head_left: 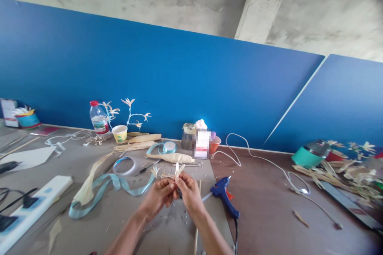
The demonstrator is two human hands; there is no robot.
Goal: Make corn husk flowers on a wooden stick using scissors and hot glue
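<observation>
My left hand [160, 197] and my right hand [189, 192] meet over the grey mat [167, 233], fingertips pinched close together. Between them stands a pale strip of dried husk [177, 168], its pointed tip rising above the right fingers. What the left fingertips grip is mostly hidden. Just beyond lies a long husk bundle [172, 158]. A light-blue ribbon [131, 188] trails to the left, with a small pale husk flower [154, 171] near its end. A blue glue gun [224, 195] rests to the right of my hands.
Along the blue partition [179, 71] stand a plastic bottle [98, 119], a paper cup [120, 134] with husk flowers, and a glass jar [188, 137]. A power strip [38, 211] sits at left. White cable [269, 158] and husk scraps [353, 175] lie at right.
</observation>
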